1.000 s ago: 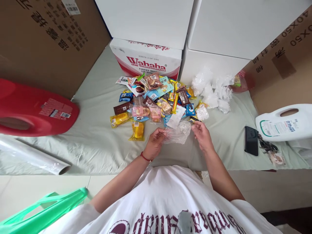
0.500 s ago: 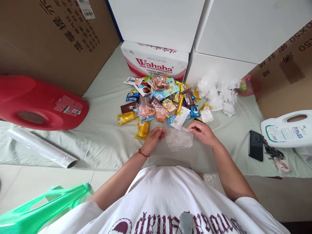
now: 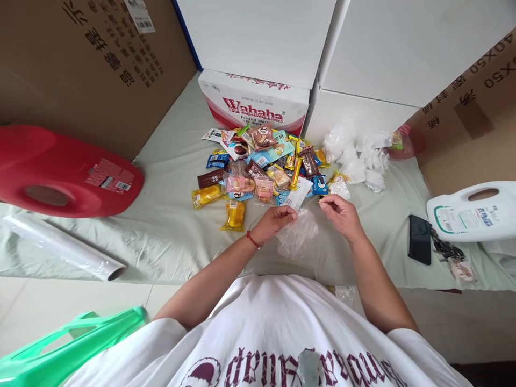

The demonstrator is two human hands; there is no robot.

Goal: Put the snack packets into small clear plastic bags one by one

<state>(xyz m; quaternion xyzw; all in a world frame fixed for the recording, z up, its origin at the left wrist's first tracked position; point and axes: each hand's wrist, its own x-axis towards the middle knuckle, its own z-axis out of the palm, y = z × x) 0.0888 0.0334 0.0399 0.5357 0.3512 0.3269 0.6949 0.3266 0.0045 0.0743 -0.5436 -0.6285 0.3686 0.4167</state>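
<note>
A thin clear plastic bag lies crumpled on the cloth in front of me. My left hand is closed, thumb and fingers pinching the bag's upper edge. To its right, my right hand has its fingers drawn together beside the bag; whatever they hold is too small to make out. Just beyond both hands is a heap of wrapped snacks, with a white packet nearest the bag. Yellow-wrapped cakes lie left of my left hand, and a blue packet sits beyond my right fingertips.
Crumpled clear bags are piled right of the snacks. A Wahaha carton stands behind them. On the left are a red jug and a plastic roll; on the right, a phone, keys and a white jug.
My left hand has moved right, from beside the bag onto its upper edge. My right hand has shifted slightly right and away from me, off the bag's corner.
</note>
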